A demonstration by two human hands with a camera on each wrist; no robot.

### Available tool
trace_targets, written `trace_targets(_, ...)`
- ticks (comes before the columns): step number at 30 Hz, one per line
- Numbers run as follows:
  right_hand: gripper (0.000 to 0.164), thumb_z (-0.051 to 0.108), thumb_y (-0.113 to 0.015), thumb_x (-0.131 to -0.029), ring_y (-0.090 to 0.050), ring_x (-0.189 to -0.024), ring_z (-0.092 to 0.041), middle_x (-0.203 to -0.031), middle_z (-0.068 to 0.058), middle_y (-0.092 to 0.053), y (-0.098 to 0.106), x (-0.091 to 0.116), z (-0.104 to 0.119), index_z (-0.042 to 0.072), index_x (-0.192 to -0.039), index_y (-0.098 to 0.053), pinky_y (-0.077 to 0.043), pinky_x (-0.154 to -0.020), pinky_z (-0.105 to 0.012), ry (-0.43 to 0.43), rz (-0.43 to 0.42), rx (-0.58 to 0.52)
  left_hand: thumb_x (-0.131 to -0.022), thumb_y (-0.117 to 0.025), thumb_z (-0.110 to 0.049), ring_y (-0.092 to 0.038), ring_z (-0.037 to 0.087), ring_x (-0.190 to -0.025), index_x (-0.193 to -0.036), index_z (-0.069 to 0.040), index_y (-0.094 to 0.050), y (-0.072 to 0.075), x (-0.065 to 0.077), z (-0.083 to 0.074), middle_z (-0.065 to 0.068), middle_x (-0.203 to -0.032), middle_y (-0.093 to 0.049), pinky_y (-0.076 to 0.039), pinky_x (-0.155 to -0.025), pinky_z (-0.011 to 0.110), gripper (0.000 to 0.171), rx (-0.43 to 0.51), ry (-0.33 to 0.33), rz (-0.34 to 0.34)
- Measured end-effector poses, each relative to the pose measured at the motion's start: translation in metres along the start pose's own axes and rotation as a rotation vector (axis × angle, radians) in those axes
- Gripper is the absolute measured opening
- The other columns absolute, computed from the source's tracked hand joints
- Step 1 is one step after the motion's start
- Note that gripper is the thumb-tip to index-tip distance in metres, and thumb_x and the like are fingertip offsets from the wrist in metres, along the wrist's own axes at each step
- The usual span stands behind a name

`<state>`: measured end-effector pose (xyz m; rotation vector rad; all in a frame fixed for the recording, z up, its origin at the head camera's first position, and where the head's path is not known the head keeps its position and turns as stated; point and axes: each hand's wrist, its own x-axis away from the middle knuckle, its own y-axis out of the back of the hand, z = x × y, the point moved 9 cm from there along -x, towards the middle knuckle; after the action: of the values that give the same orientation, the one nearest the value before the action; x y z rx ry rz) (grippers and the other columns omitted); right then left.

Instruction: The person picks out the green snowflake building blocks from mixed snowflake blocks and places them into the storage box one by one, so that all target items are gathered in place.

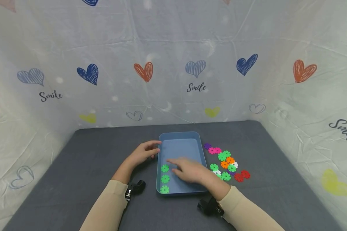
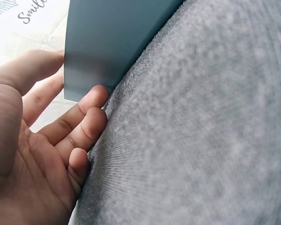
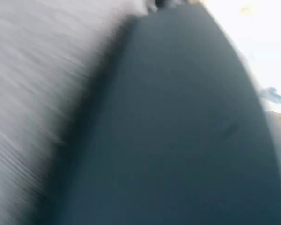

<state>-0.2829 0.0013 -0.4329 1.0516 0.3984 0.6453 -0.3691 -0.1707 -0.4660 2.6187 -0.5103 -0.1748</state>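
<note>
A blue rectangular tray (image 1: 180, 147) lies on the dark cloth. Three green notched plastic discs (image 1: 164, 179) form a column along its left inner side. At the tray's left edge is my left hand (image 1: 141, 153), its fingertips touching the rim and side. In the left wrist view, several fingertips of the left hand (image 2: 47, 136) rest against the tray's outer wall (image 2: 107, 42), low by the cloth. My right hand (image 1: 189, 170) is over the tray, index finger stretched toward the top disc, with nothing seen in it. The right wrist view is blurred and shows mostly the tray's wall (image 3: 178, 117).
Right of the tray, loose notched discs in several colours lie on the grey cloth (image 1: 104, 160), among them pink discs (image 1: 214, 150), orange discs (image 1: 225, 164) and red discs (image 1: 245, 174). A white curtain (image 1: 167, 96) printed with hearts stands behind and at the sides.
</note>
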Motion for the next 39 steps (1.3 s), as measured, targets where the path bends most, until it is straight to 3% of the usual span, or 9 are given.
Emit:
trace_targets(3,0.044,0.021,-0.059,-0.105,-0.06,-0.082,-0.016,-0.1,-0.004,-0.068,0.032,0.005,-0.013,0.014,-0.148,-0.056,-0.051,-0.076,-0.039,-0.029,-0.085,-0.038,-0.101,-0.069,-0.025,-0.061,0.022,-0.077,-0.144,-0.007,-0.059,0.001,-0.001,-0.001,0.009,-0.1,-0.068,-0.048,-0.073,0.037,0.047,0.002,-0.003,-0.004)
trace_targets(6,0.036,0.018,-0.06,-0.104,-0.043,-0.059,-0.015,-0.071,0.0,-0.05,0.063,0.015,-0.035,0.012,-0.14,-0.064,-0.041,-0.061,-0.034,-0.077,-0.133,-0.108,-0.101,-0.069,-0.024,-0.061,0.022,-0.076,-0.143,-0.006,-0.059,0.001,-0.001,-0.001,0.008,-0.101,-0.068,-0.048,-0.073,0.037,0.047,0.004,-0.008,-0.008)
trace_targets(9,0.028,0.017,-0.061,-0.104,-0.04,-0.059,-0.013,-0.07,0.0,-0.047,0.08,0.028,-0.063,0.009,-0.129,-0.07,-0.04,-0.064,-0.034,-0.165,-0.111,-0.17,-0.101,-0.069,-0.023,-0.061,0.021,-0.076,-0.143,-0.005,-0.059,0.002,-0.001,0.0,0.008,-0.102,-0.068,-0.048,-0.072,0.036,0.046,0.003,-0.01,-0.01)
trace_targets(15,0.012,0.012,-0.077,-0.091,-0.055,-0.078,-0.019,-0.095,-0.004,-0.065,0.071,0.051,-0.106,0.007,-0.1,-0.071,-0.048,-0.07,-0.036,-0.374,0.081,-0.186,-0.101,-0.069,-0.024,-0.061,0.022,-0.077,-0.143,-0.007,-0.059,0.001,0.0,0.001,0.009,-0.104,-0.068,-0.048,-0.073,0.038,0.046,0.005,-0.005,-0.015)
trace_targets(21,0.019,0.01,-0.086,-0.082,-0.048,-0.065,-0.017,-0.076,-0.002,-0.057,0.055,0.062,-0.122,0.007,-0.082,-0.067,-0.042,-0.059,-0.033,-0.523,0.176,-0.151,-0.101,-0.07,-0.024,-0.061,0.023,-0.077,-0.142,-0.006,-0.06,0.002,0.0,0.002,0.011,-0.103,-0.068,-0.047,-0.074,0.039,0.047,0.005,-0.008,-0.023)
trace_targets(27,0.031,0.015,-0.088,-0.082,-0.035,-0.054,-0.012,-0.061,0.002,-0.046,0.048,0.059,-0.126,0.01,-0.066,-0.062,-0.034,-0.053,-0.03,-0.532,0.183,-0.17,-0.101,-0.07,-0.024,-0.061,0.024,-0.077,-0.143,-0.006,-0.059,0.001,-0.002,0.001,0.011,-0.104,-0.068,-0.047,-0.075,0.039,0.047,0.009,-0.015,-0.019)
trace_targets(33,0.046,0.013,-0.081,-0.088,-0.026,-0.049,-0.011,-0.054,0.004,-0.036,0.05,0.059,-0.125,0.013,-0.056,-0.048,-0.029,-0.051,-0.029,-0.468,0.215,-0.293,-0.1,-0.07,-0.025,-0.061,0.024,-0.077,-0.143,-0.006,-0.059,0.002,-0.001,0.001,0.011,-0.103,-0.068,-0.047,-0.074,0.039,0.047,0.01,-0.012,-0.017)
trace_targets(36,0.041,0.012,-0.077,-0.091,-0.036,-0.048,-0.012,-0.056,0.001,-0.043,0.061,0.063,-0.128,0.011,-0.06,-0.05,-0.035,-0.052,-0.03,-0.457,0.169,-0.362,-0.101,-0.07,-0.023,-0.061,0.023,-0.077,-0.143,-0.006,-0.059,0.002,-0.001,0.001,0.011,-0.103,-0.068,-0.047,-0.073,0.038,0.046,0.005,-0.01,-0.018)
trace_targets(39,0.022,0.01,-0.074,-0.093,-0.05,-0.053,-0.019,-0.061,-0.005,-0.052,0.08,0.067,-0.131,0.004,-0.078,-0.059,-0.045,-0.055,-0.035,-0.456,0.051,-0.42,-0.101,-0.07,-0.023,-0.061,0.022,-0.076,-0.142,-0.007,-0.06,0.001,-0.002,0.002,0.01,-0.101,-0.068,-0.047,-0.072,0.037,0.045,0.001,-0.012,-0.015)
